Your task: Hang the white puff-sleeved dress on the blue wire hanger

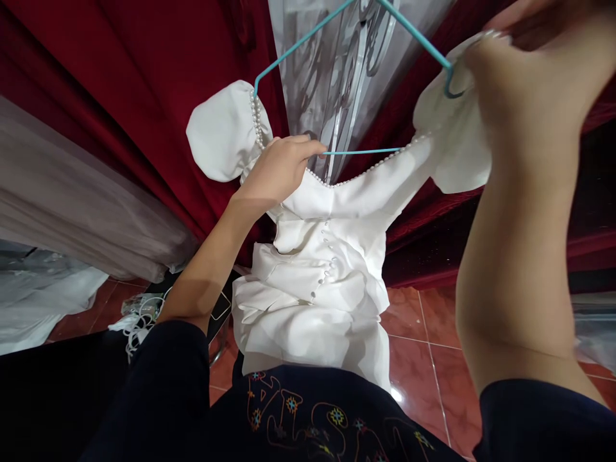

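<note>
A white dress (337,263) with puff sleeves and a pearl-trimmed neckline hangs on a light blue hanger (308,35) in front of me. My left hand (282,163) is closed on the neckline below the left puff sleeve (216,131), its fingertips at the hanger's lower bar. Up at the right, my right hand (539,58) grips the pearl edge of the other sleeve (457,144). Its fingers are partly hidden and smeared by motion. The right end of the hanger shows beside that sleeve. The dress's skirt lies bunched in folds against my front.
Dark red curtains (120,83) hang on both sides, with clear-wrapped garments (317,70) between them. Grey-white sheer fabric (77,179) is at the left. White cords (142,321) lie near a black surface (52,391). Red tiles (414,353) cover the floor.
</note>
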`<state>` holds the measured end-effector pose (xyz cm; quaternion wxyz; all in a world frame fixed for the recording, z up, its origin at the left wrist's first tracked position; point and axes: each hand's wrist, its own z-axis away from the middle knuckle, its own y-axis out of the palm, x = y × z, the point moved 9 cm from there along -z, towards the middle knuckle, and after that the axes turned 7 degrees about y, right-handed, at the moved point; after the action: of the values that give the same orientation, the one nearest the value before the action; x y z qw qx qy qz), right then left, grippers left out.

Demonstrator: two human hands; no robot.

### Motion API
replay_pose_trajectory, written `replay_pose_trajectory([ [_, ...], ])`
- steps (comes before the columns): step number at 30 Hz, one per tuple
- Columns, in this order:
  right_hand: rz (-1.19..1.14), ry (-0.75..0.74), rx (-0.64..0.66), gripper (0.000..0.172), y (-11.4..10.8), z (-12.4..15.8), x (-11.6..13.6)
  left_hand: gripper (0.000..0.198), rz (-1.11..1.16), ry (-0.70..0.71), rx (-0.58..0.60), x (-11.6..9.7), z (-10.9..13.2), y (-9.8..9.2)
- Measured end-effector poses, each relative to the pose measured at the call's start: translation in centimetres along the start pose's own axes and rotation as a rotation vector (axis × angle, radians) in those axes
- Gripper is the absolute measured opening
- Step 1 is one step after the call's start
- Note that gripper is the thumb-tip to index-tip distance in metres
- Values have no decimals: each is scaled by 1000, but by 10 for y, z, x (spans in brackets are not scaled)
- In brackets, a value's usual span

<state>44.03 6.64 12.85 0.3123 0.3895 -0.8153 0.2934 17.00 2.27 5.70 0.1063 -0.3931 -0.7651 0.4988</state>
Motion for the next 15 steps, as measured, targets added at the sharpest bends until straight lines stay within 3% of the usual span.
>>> replay_pose_trajectory([
  [3, -123, 112, 168, 6, 22, 14, 1, 45, -89, -36, -9, 7, 3, -2],
  [5, -120, 143, 224, 11, 27, 25, -2, 46, -123, -55, -12, 10, 4, -3],
  [7, -87, 28, 214, 15, 24, 33, 2, 46, -142, -55, -4, 11, 4, -3],
  [10, 10, -267, 149, 40, 20, 52, 18, 46, -143, -47, 10, 8, 1, 2],
  [12, 58, -448, 93, 47, 24, 72, 33, 48, -124, -46, 11, 6, -1, 7],
  [15, 33, -494, 252, 42, 58, 105, 37, 48, -104, -48, -3, 4, -2, 12],
])
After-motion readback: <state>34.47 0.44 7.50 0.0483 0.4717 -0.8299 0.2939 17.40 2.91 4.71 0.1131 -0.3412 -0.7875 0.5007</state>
